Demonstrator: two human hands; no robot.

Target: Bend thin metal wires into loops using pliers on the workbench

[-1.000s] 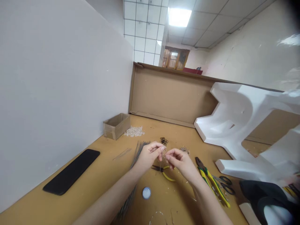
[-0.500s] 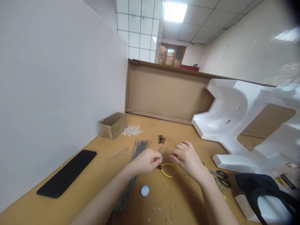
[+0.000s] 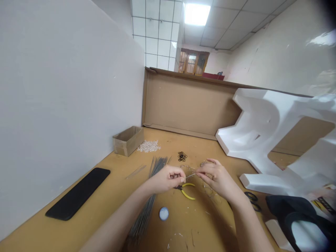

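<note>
My left hand point(image 3: 172, 178) is closed in a pinch on one end of a thin wire point(image 3: 190, 175), above the bundle of grey wires point(image 3: 147, 210). The other end is pinched by my right hand point(image 3: 210, 175), its outer fingers partly spread. Yellow-handled pliers point(image 3: 189, 191) lie on the table just below the hands. Beyond them is a small pile of black rings point(image 3: 182, 156). A thin chain or wire piece with clear bits, too small to make out fully, shows behind the fingers. Nearer me is a round blue-and-white lid point(image 3: 163, 213).
A small cardboard box point(image 3: 128, 141) stands at the back left beside clear beads point(image 3: 149, 146). A black pad point(image 3: 78, 193) lies at left. White foam point(image 3: 252, 140), black-handled scissors point(image 3: 252, 201) and a black strap point(image 3: 291, 213) are at right. A cardboard wall point(image 3: 189, 105) closes the back.
My hands have shifted slightly, and a thin straight wire now shows stretched between them. My right forearm now covers more of the scissors. The view has moved a little.
</note>
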